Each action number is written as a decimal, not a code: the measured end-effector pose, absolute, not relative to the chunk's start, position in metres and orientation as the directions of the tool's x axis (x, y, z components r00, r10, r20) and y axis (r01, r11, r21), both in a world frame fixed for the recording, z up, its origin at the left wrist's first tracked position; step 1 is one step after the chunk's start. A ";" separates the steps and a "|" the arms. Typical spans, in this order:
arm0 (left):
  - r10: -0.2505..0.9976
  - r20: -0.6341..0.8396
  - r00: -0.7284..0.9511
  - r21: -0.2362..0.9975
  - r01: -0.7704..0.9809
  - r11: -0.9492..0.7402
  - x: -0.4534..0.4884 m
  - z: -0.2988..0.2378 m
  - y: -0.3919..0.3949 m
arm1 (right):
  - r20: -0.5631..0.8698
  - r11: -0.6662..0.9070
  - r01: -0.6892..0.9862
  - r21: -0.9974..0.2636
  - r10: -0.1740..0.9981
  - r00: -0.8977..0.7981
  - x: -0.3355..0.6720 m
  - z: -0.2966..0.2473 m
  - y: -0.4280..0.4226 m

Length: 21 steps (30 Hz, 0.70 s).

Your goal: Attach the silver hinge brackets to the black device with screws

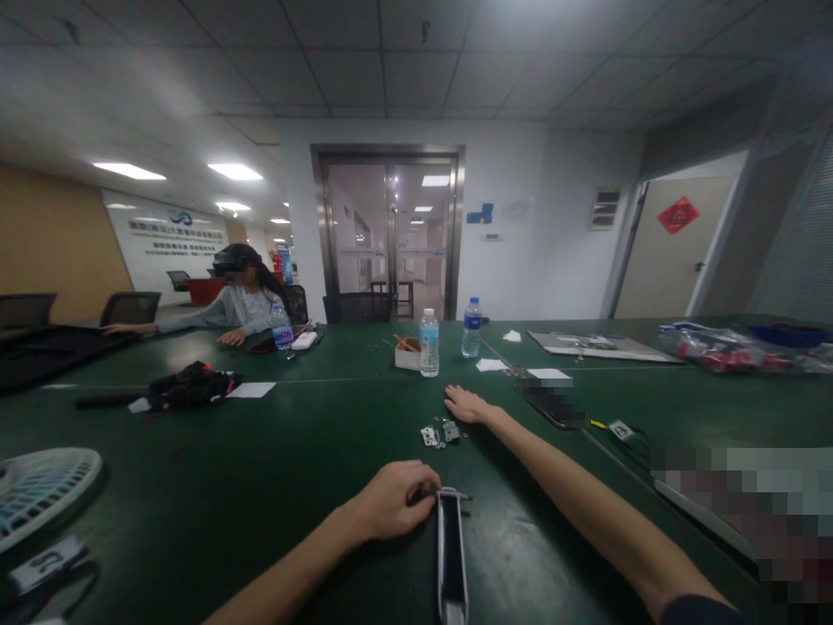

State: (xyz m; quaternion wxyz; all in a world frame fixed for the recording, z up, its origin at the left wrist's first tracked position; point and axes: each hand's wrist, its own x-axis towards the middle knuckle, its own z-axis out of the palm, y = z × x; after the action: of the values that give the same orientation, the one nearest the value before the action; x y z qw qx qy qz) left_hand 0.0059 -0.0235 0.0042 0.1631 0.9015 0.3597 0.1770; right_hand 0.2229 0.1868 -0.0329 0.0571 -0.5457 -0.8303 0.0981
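My left hand (pixel 398 498) is curled on the green table, thumb and forefinger closed around a small dark piece that I cannot make out. That piece lies against the far end of a long, narrow silver-framed device (pixel 451 555) with a black inner face. Thin pins stick out from the device's far right side. Further forward, my right hand (pixel 465 404) rests palm down with its fingers stretched out, holding nothing. Close to its left and below lie two small metal plates, one whitish (pixel 429 436) and one grey (pixel 451 430), with several tiny rings and bits around them.
Ahead stand two water bottles (pixel 429 344) (pixel 472 328) and a small cardboard box (pixel 408 356). A dark phone-like slab (pixel 550 404) lies to the right. Black gear (pixel 192 387) and a pale fan grille (pixel 49 490) are at the left. Across the table sits a person (pixel 251 295) wearing a headset.
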 end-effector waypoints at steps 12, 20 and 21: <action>0.713 0.180 0.678 0.432 0.596 -0.676 0.006 0.006 -0.025 | 0.175 0.655 0.717 -0.236 0.755 -0.632 0.258 -0.025 0.093; 0.712 0.178 0.680 0.419 0.602 -0.680 0.005 0.003 -0.023 | 0.409 0.588 0.735 -0.338 0.795 -0.448 0.258 -0.041 0.078; 0.708 0.183 0.682 0.420 0.596 -0.684 0.005 0.003 -0.023 | 0.426 0.587 0.735 -0.341 0.793 -0.435 0.259 -0.040 0.078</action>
State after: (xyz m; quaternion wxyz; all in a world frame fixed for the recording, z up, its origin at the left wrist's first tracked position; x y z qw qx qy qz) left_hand 0.0053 -0.0226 0.0028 0.1654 0.9021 0.3614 0.1679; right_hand 0.2586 0.0778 -0.0403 0.2799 -0.4516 -0.8456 0.0522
